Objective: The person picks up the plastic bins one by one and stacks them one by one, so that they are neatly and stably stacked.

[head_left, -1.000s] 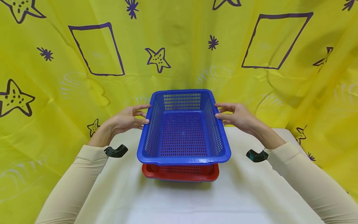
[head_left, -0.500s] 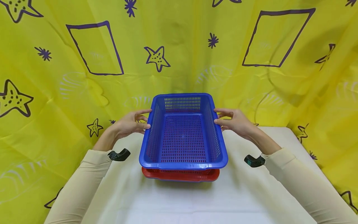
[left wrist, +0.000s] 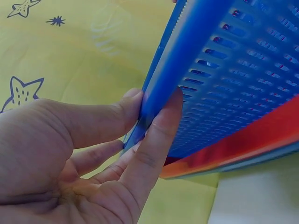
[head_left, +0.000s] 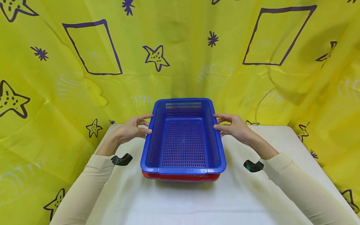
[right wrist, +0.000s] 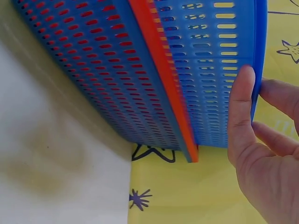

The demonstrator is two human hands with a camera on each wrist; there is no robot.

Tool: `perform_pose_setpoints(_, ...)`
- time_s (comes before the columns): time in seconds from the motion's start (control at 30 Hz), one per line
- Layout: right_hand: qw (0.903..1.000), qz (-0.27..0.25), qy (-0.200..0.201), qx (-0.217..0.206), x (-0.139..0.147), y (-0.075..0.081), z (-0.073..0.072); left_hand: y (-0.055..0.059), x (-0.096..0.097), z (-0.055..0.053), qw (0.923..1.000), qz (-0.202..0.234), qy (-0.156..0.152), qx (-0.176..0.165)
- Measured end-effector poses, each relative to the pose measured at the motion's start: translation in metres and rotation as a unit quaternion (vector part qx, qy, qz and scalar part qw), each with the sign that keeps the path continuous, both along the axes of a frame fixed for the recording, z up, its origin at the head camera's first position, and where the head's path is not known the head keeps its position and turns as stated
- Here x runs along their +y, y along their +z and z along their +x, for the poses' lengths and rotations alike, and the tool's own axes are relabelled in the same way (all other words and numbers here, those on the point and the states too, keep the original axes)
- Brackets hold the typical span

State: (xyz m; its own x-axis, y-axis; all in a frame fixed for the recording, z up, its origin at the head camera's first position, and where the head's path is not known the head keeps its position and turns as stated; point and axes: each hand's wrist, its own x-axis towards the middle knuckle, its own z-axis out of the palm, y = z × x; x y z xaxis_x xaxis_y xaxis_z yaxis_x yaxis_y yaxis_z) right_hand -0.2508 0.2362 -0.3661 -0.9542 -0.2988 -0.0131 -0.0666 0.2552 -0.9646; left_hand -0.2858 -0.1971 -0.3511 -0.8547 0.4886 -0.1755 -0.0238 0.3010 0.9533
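A blue plastic basket [head_left: 183, 170] with slotted walls is held by its two side rims, partly nested inside a red basket [head_left: 185, 177]. Beneath the red rim, the right wrist view shows another blue basket [right wrist: 100, 65], red showing through its slots. My left hand [head_left: 131, 127] pinches the upper basket's left rim, thumb on one face and fingers on the other, as the left wrist view shows. On the opposite rim, my right hand [head_left: 234, 127] grips in the same way. Most of the red basket is hidden by the upper one.
The baskets are over a table with a white cover [head_left: 168, 206]. A yellow curtain [head_left: 185, 81] with stars and squares hangs behind and along both sides. Each wrist carries a black curved mount, the left mount [head_left: 121, 159] and right mount [head_left: 253, 166].
Both hands have lowered the upper blue basket deeper into the red one, so less of the red basket shows at the front. The grip on both rims stays the same.
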Motion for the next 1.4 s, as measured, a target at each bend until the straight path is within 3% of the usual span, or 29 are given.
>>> perform_pose_setpoints(0.33,0.9999,-0.005,-0.001,-0.012,-0.003,-0.014,-0.003,-0.014,-0.003,-0.005,1.0,0.001,-0.007,0.005)
perform_pose_setpoints(0.83,0.9998,0.003,-0.004,-0.017,-0.008,-0.026,-0.001,-0.027,-0.005,-0.005,1.0,-0.004,-0.004,0.005)
perform_pose_setpoints(1.4,0.9996,-0.01,-0.004,-0.025,-0.009,-0.034,-0.003,-0.029,-0.007,-0.004,0.9999,-0.013,0.0,0.005)
